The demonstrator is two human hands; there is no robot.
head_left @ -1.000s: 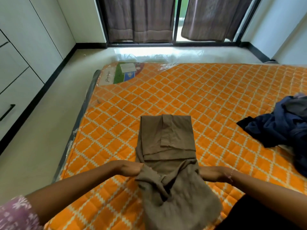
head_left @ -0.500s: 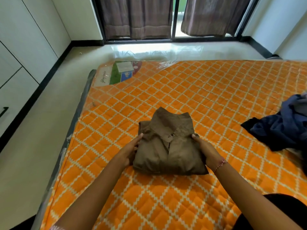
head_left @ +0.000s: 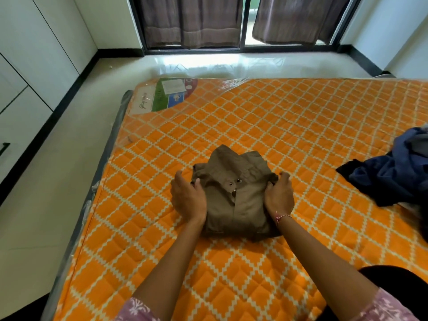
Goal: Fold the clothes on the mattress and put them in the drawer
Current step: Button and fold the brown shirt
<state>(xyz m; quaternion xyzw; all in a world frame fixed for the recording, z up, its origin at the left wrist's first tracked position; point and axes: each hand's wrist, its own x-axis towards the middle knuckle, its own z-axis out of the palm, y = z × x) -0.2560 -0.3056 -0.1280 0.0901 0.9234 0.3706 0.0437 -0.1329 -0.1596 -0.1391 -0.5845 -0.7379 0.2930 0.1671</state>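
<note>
Brown folded shirt [head_left: 234, 195] lies near the mattress's [head_left: 301, 140] illegible label [head_left: 172, 85].

Folded shirt [head_left: 234, 193] mid mattress [head_left: 289, 126]; clothes pile [head_left: 391, 179] on mattress, right; drawers [head_left: 20, 126] far left.

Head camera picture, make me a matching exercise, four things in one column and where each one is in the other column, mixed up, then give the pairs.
Things:
1. brown shirt
2. blue clothes
3. label
4. curtains

Places:
A. at the mattress's far left corner
B. folded, between the left hand and the right hand
C. over the window beyond the mattress
D. heaped at the mattress's right edge

Pairs: 1-B, 2-D, 3-A, 4-C
</note>
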